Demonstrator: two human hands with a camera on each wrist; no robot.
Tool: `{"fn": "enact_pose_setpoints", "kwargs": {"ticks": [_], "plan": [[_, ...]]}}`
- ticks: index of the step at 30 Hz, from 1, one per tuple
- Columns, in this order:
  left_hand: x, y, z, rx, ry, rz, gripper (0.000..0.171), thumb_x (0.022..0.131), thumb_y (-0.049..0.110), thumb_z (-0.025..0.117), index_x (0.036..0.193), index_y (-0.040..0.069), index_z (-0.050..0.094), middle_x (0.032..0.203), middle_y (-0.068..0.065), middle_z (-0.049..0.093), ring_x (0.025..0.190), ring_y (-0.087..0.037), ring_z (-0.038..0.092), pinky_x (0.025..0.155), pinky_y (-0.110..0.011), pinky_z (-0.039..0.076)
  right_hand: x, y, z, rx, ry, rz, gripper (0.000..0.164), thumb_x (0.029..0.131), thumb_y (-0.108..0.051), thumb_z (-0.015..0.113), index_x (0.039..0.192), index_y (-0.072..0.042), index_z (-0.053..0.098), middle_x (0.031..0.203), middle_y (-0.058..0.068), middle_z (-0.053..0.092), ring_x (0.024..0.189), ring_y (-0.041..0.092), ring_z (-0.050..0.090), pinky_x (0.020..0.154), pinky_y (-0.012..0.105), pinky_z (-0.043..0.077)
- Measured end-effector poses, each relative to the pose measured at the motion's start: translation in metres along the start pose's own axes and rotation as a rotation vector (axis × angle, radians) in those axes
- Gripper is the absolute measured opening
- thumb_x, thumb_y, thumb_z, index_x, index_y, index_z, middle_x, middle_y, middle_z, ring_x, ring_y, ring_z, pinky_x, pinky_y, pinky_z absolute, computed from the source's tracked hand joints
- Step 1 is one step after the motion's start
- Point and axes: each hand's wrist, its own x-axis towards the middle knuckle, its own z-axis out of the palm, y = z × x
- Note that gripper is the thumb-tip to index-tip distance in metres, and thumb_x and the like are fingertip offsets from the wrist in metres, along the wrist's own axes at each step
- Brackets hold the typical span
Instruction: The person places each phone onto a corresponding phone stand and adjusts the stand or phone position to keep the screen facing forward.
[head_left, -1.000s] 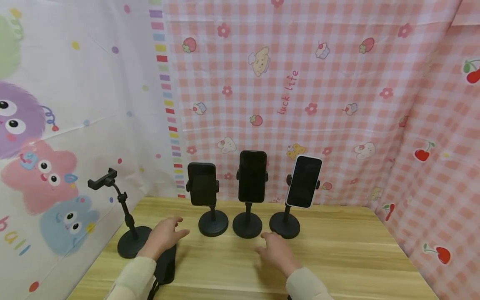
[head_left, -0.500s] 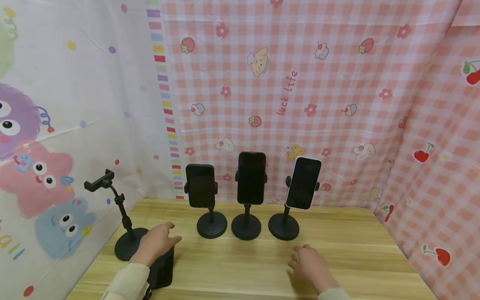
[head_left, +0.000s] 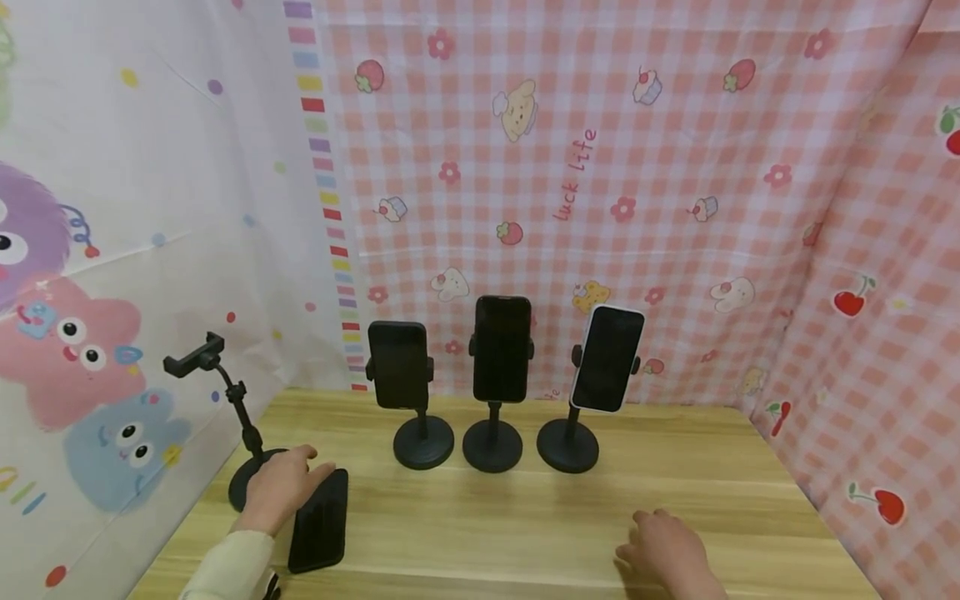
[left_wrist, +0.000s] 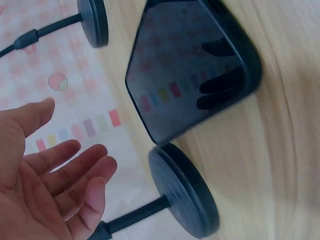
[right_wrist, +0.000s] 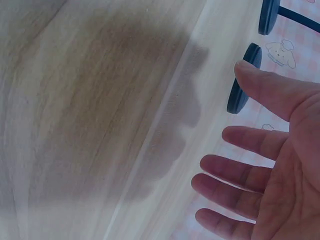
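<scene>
My left hand (head_left: 281, 487) hovers at the left of the table, its fingers loosely bent and holding nothing. Close beside it a black smartphone (head_left: 321, 525) lies flat, screen up; in the left wrist view the phone (left_wrist: 190, 70) mirrors the fingers. Partly behind that hand stands a phone stand with a bare clamp (head_left: 197, 357) on a bent neck. My right hand (head_left: 666, 550) is at the front right above the wood, fingers relaxed and spread; the right wrist view shows the palm (right_wrist: 290, 185) with nothing in it and its shadow on the table.
Three round-based stands stand in a row at the back, carrying a small black phone (head_left: 399, 365), a taller black phone (head_left: 502, 348) and a tilted white-edged phone (head_left: 608, 358). Behind the wooden table (head_left: 480, 533) hang a pink checked cloth (head_left: 660, 167) and a white printed cloth (head_left: 195, 250).
My right hand has moved right and toward the front edge, away from the stands. The left hand has shifted left, uncovering more of the lying smartphone.
</scene>
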Motion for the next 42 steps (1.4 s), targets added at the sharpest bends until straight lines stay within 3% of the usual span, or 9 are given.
{"fn": "enact_pose_setpoints", "kwargs": {"ticks": [5, 8, 12, 14, 19, 25, 33, 38, 42], "plan": [[0.001, -0.018, -0.005, -0.025, 0.037, -0.046, 0.051, 0.098, 0.044, 0.059, 0.115, -0.004, 0.068, 0.099, -0.017, 0.071, 0.075, -0.026, 0.066, 0.065, -0.048, 0.052, -0.001, 0.001, 0.001, -0.035, 0.024, -0.006, 0.053, 0.079, -0.037, 0.081, 0.108, 0.006, 0.066, 0.099, 0.026, 0.063, 0.089, 0.047, 0.062, 0.077, 0.058, 0.05], [0.0, -0.029, -0.009, -0.08, 0.059, -0.063, 0.048, 0.099, 0.043, 0.056, 0.095, -0.002, 0.071, 0.076, -0.01, 0.066, 0.062, -0.022, 0.059, 0.056, -0.04, 0.048, 0.0, 0.0, 0.001, -0.027, 0.017, -0.01, 0.054, 0.08, -0.036, 0.081, 0.109, 0.007, 0.065, 0.101, 0.026, 0.063, 0.092, 0.046, 0.062, 0.079, 0.058, 0.05], [-0.004, -0.043, -0.017, -0.129, 0.104, -0.082, 0.051, 0.1, 0.042, 0.053, 0.063, 0.007, 0.058, 0.053, 0.001, 0.043, 0.047, -0.016, 0.04, 0.048, -0.029, 0.032, 0.0, -0.003, 0.0, 0.006, -0.001, -0.002, 0.054, 0.08, -0.034, 0.081, 0.112, 0.007, 0.065, 0.102, 0.027, 0.063, 0.092, 0.046, 0.062, 0.081, 0.058, 0.05], [-0.004, -0.05, -0.022, -0.125, 0.121, -0.119, 0.055, 0.1, 0.046, 0.051, 0.057, 0.011, 0.051, 0.052, 0.0, 0.04, 0.046, -0.016, 0.04, 0.047, -0.029, 0.031, -0.001, -0.005, 0.0, 0.015, -0.007, 0.004, 0.055, 0.08, -0.034, 0.081, 0.112, 0.007, 0.065, 0.103, 0.027, 0.063, 0.093, 0.047, 0.062, 0.08, 0.058, 0.05], [0.0, -0.064, -0.034, -0.12, 0.118, -0.204, 0.065, 0.099, 0.057, 0.044, 0.072, 0.001, 0.061, 0.066, -0.014, 0.055, 0.06, -0.029, 0.057, 0.051, -0.038, 0.041, -0.002, -0.006, 0.0, 0.022, -0.023, 0.02, 0.056, 0.08, -0.035, 0.081, 0.113, 0.008, 0.065, 0.109, 0.031, 0.062, 0.098, 0.05, 0.06, 0.083, 0.06, 0.049], [0.007, -0.068, -0.041, -0.116, 0.222, -0.121, 0.071, 0.102, 0.052, 0.044, 0.117, -0.016, 0.058, 0.11, -0.035, 0.062, 0.088, -0.046, 0.063, 0.069, -0.054, 0.05, -0.003, -0.006, 0.004, 0.043, -0.028, 0.025, 0.056, 0.08, -0.034, 0.082, 0.113, 0.008, 0.065, 0.11, 0.032, 0.062, 0.102, 0.051, 0.059, 0.087, 0.06, 0.047], [0.013, -0.065, -0.046, -0.176, 0.349, -0.07, 0.043, 0.105, 0.035, 0.046, 0.092, -0.005, 0.057, 0.074, -0.016, 0.059, 0.058, -0.027, 0.05, 0.051, -0.037, 0.036, -0.003, -0.005, 0.007, 0.048, -0.027, 0.036, 0.056, 0.079, -0.035, 0.082, 0.112, 0.007, 0.065, 0.108, 0.028, 0.063, 0.099, 0.047, 0.06, 0.084, 0.059, 0.048], [0.016, -0.064, -0.048, -0.175, 0.391, -0.077, 0.038, 0.105, 0.029, 0.047, 0.092, -0.005, 0.058, 0.075, -0.018, 0.061, 0.061, -0.03, 0.053, 0.053, -0.04, 0.037, -0.003, -0.004, 0.009, 0.048, -0.02, 0.036, 0.055, 0.078, -0.034, 0.083, 0.11, 0.007, 0.065, 0.104, 0.026, 0.064, 0.095, 0.046, 0.061, 0.084, 0.058, 0.049], [0.017, -0.062, -0.047, -0.178, 0.409, -0.067, 0.035, 0.104, 0.025, 0.05, 0.097, -0.007, 0.06, 0.09, -0.029, 0.064, 0.07, -0.038, 0.059, 0.06, -0.049, 0.045, -0.004, -0.003, 0.01, 0.048, -0.012, 0.033, 0.053, 0.078, -0.033, 0.083, 0.108, 0.007, 0.065, 0.1, 0.024, 0.064, 0.093, 0.044, 0.061, 0.083, 0.057, 0.049]]}}
